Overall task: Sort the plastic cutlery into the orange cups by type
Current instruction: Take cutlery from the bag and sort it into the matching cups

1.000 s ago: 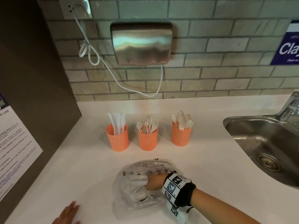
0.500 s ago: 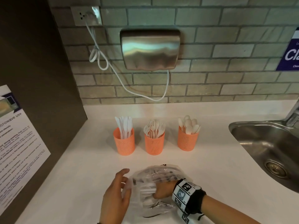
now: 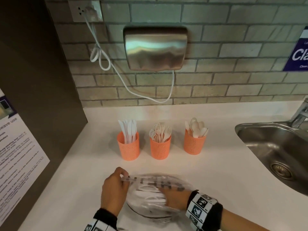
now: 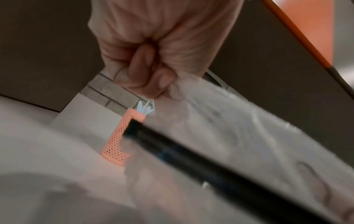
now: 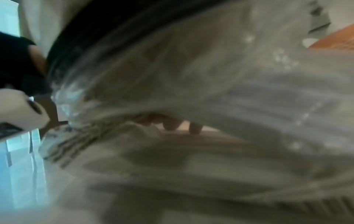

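Three orange mesh cups stand in a row on the white counter: the left cup (image 3: 128, 146) holds knives, the middle cup (image 3: 160, 147) holds forks, the right cup (image 3: 194, 143) holds spoons. A clear plastic bag (image 3: 155, 184) with white cutlery (image 3: 150, 195) inside lies near the front edge. My left hand (image 3: 115, 190) pinches the bag's upper left edge, and the left wrist view shows the same left hand (image 4: 153, 63) with fingers curled on the plastic. My right hand (image 3: 173, 198) is inside the bag on the cutlery. How its fingers (image 5: 172, 122) lie is blurred.
A steel sink (image 3: 275, 152) with a tap (image 3: 300, 114) lies at the right. A dark panel (image 3: 36, 80) with a paper notice stands at the left. A metal hand dryer (image 3: 155, 49) and its white cord hang on the brick wall behind the cups.
My left hand came up from the front edge to the bag and now pinches its left rim. The right hand stays inside the bag. The view tilted upward a little.
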Tool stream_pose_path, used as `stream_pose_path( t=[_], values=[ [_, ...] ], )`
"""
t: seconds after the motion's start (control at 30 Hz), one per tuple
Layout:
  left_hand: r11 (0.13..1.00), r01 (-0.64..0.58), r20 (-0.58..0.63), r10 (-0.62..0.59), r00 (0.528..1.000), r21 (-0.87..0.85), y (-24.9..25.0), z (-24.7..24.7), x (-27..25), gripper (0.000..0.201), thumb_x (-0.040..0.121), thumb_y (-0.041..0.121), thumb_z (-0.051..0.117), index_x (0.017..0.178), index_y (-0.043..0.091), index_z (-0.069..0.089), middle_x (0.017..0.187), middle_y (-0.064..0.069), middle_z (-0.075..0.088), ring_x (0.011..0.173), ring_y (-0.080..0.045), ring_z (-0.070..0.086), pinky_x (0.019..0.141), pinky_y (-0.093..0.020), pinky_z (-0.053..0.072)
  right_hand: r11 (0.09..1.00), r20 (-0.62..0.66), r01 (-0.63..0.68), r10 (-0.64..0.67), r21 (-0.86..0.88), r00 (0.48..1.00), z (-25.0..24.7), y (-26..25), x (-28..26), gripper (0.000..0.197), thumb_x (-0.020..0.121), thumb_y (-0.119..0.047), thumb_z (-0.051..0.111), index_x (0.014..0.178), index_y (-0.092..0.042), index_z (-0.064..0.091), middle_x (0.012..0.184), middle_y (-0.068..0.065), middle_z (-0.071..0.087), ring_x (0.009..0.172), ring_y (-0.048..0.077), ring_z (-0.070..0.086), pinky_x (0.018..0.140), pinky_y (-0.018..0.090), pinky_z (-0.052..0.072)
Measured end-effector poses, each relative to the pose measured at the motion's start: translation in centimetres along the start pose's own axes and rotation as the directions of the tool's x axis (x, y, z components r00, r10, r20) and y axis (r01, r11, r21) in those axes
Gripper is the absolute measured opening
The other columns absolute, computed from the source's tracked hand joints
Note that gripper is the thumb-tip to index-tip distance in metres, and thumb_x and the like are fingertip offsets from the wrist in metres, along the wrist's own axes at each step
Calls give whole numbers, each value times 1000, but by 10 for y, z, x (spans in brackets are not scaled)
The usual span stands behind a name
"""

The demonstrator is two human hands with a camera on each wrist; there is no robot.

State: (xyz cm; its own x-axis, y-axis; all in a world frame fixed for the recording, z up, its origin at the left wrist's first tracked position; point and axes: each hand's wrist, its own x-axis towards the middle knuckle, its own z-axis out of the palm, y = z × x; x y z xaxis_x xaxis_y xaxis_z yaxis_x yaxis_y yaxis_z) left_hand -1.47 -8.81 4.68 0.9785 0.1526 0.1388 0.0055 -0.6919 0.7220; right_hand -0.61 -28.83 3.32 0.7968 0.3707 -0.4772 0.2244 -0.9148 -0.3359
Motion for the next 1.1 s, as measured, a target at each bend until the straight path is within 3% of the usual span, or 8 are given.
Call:
stream_pose_path(
  t=[0.2,0.27,0.37,0.5,0.63,0.8,0.97,1.1],
  values=[
    [997,58,170,-48,984,-54,-11,12,6,26,89,20,58,64,24,52,63,6,58,59,-9,51,55,-17,35,984,131,-95,75,152,989,-7,6,4,80,80,-74,33,140,-22,32,145,9,41,131,26,39,113,37,25],
    [981,135,206,-104,973,-141,-14,19,4,27,90,21,58,65,11,54,62,1,55,59,-13,47,55,-21,34,978,147,-142,119,154,982,-7,7,4,66,83,-63,37,135,-22,39,138,9,49,126,26,45,109,34,31],
    [971,149,212,-108,971,-186,-15,30,-2,28,88,14,58,63,11,46,59,0,50,57,-14,42,52,-19,33,969,177,-157,124,191,977,-7,4,2,60,93,-38,44,143,-14,20,140,14,44,126,26,44,104,29,32],
    [981,78,178,-46,983,-178,-15,21,7,27,86,13,60,62,15,49,59,3,55,58,-12,49,53,-15,36,979,125,-25,0,201,992,-4,-1,-3,74,92,-48,43,148,-16,7,154,5,17,140,23,21,114,32,14],
    [997,-8,130,-1,992,76,-12,5,17,28,90,20,53,69,33,40,70,7,61,72,-19,60,58,-27,42,964,70,15,-34,264,997,-3,-1,0,81,79,-70,43,140,-18,31,138,10,49,124,27,48,109,41,35],
    [960,-90,239,25,971,266,-7,7,-3,33,94,34,41,67,31,22,66,9,40,90,-19,59,64,-27,33,982,-145,44,-17,182,989,-21,6,-7,50,83,-41,61,128,-23,46,129,3,58,115,17,55,97,21,41],
    [993,17,222,-43,974,118,-17,8,14,31,86,12,52,69,29,32,75,5,57,81,-25,58,64,-30,37,924,-24,166,-168,346,986,-15,3,-12,45,91,-25,56,133,-17,42,133,1,54,107,0,46,83,-5,30],
    [986,-36,243,-4,970,161,-11,5,8,29,83,11,52,77,31,33,82,2,64,81,-25,61,66,-32,43,948,-122,153,-123,278,985,-24,11,-13,41,89,-32,58,127,-20,49,125,0,60,107,9,56,80,7,36]
  ],
)
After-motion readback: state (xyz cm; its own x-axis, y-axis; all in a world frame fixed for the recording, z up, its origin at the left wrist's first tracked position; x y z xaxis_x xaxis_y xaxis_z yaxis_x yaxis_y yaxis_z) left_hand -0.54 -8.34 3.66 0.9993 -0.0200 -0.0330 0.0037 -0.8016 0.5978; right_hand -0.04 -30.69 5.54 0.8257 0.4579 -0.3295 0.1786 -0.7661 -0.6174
